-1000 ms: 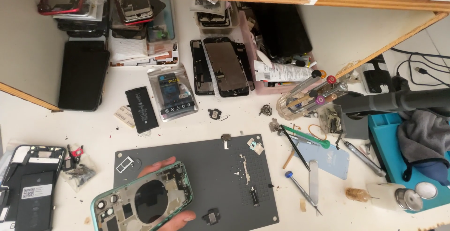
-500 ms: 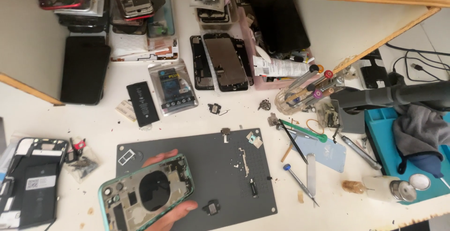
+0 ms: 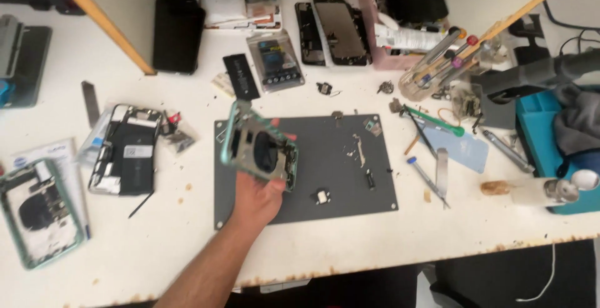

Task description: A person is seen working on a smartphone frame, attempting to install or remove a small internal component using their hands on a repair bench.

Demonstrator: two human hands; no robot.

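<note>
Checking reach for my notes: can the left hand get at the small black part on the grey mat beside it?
Probably yes. The small black part lies uncovered on the grey mat, close to the left hand with nothing between them. But that hand is full, holding the green phone frame.

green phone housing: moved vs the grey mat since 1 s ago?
Yes. The green phone housing was lying flat at the lower-left corner of the grey mat; now the left hand holds it lifted and tilted above the mat's left part.
</note>
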